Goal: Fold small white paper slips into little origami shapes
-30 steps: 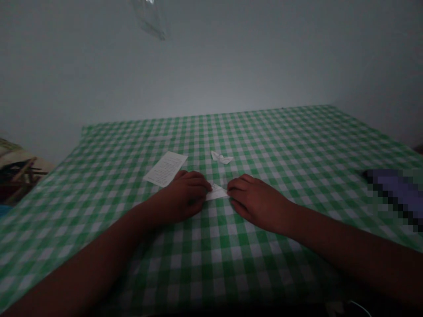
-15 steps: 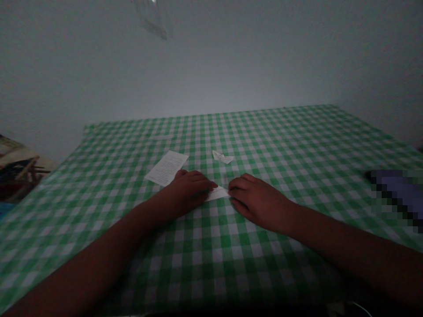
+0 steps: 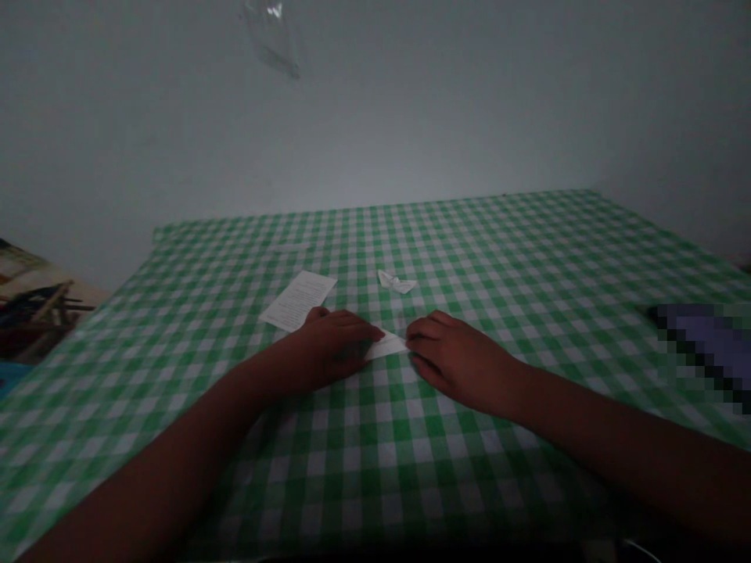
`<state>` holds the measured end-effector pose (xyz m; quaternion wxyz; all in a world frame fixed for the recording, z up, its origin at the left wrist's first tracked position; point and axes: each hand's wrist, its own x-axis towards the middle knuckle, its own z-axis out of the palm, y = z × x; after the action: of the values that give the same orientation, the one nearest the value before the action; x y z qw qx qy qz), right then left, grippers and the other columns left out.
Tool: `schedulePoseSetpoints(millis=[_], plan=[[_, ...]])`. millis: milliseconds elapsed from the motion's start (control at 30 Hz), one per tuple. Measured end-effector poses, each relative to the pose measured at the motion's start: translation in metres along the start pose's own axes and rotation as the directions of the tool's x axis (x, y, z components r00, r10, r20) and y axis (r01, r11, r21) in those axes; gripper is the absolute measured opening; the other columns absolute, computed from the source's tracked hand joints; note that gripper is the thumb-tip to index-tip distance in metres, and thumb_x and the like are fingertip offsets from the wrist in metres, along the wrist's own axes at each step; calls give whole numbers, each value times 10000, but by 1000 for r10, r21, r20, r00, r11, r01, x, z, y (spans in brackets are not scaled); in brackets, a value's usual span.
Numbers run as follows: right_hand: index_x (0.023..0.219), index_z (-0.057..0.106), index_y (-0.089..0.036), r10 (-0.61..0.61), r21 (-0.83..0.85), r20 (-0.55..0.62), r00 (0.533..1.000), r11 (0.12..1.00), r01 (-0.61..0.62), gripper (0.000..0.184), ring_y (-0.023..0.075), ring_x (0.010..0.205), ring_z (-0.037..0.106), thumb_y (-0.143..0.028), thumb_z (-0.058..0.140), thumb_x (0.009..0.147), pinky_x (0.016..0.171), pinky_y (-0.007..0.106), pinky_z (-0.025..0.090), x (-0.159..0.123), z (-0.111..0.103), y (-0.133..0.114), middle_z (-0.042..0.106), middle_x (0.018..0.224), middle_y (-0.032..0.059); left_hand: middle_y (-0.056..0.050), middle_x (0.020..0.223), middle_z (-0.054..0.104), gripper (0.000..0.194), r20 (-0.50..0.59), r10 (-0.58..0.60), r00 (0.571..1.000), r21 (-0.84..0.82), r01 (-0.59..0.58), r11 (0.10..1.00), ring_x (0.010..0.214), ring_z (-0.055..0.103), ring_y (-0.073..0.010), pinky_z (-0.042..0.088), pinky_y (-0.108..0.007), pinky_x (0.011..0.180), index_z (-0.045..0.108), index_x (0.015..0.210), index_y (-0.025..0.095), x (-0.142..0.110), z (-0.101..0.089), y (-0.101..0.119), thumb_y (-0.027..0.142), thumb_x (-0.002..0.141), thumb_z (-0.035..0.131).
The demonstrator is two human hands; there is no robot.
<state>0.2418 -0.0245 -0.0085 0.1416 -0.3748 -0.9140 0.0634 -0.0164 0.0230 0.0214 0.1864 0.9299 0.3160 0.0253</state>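
Between my two hands lies a small piece of folded white paper point(image 3: 389, 345), pointed toward the right, flat on the checked cloth. My left hand point(image 3: 334, 344) covers its left part, fingertips pressed on the paper and thumb below. The right tip of the paper is pinched by my right hand point(image 3: 451, 353), its fingers bent and close together. Just beyond my left hand is a printed sheet of paper point(image 3: 300, 299), its lower corner partly hidden by that hand. A small folded paper shape point(image 3: 397, 282) sits farther back, apart from both hands.
A green and white checked tablecloth point(image 3: 375, 446) covers the table, which meets a pale wall point(image 3: 411, 102). On the right is a dark, pixelated object point(image 3: 707, 344). Clear plastic point(image 3: 273, 39) hangs on the wall. Several unclear items point(image 3: 47, 317) stand beyond the left edge.
My left hand has shifted slightly left along the folded paper, its fingers drawn back a little. My right hand stays at the paper's tip. The whole view has moved slightly.
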Motion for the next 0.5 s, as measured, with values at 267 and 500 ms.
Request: schedulePoseSetpoints(millis=[267,500], plan=[[1032,692,-128,13,20,-2,1000,1000,-13,201,236,984,564,-183,512,960,906,419,488,1,0,1,665,1074,114,-23,1076,685,203,-55,13,998,8,-13,1000,1016,608,-197,300,-390,920,636,1136,244,8,7,0,215,974,517],[1024,688,-124,4,19,14,1000,1000,-4,196,237,976,560,-188,514,960,911,412,477,1,1,2,664,1070,107,-13,1113,674,274,-40,27,999,74,-24,997,1056,594,-214,289,-380,892,608,1182,277,6,8,1,199,920,592]])
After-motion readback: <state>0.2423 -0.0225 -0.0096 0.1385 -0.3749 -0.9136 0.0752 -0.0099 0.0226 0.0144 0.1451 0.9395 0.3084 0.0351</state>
